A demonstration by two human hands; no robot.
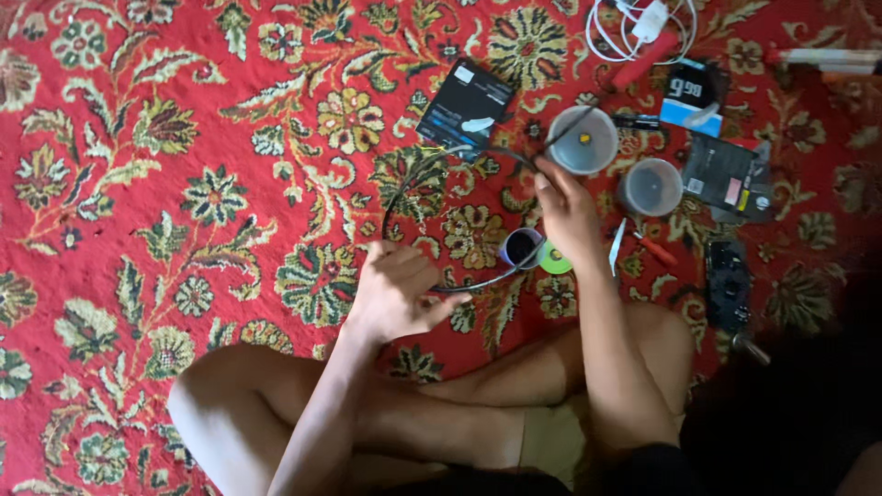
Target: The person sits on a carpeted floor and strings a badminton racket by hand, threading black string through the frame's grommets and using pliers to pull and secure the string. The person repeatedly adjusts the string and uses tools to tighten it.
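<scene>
I sit cross-legged on a red floral carpet (pixel 138 184). Both hands hold one thin black cable (pixel 404 179) that bends in a wide loop between them. My left hand (pixel 395 294) is closed on the loop's near end, just above my knee. My right hand (pixel 565 216) pinches the far end, which runs on toward a clear plastic cup (pixel 583 140). A small roll of dark tape (pixel 522 246) and a green disc (pixel 554 262) lie just beside my right hand.
A black flat package (pixel 466 106) lies beyond the loop. A second clear cup (pixel 650 186), dark packets (pixel 730 174), a black device (pixel 728 285), a coiled white cable with charger (pixel 643 23) and a red-handled tool (pixel 657 248) crowd the right side.
</scene>
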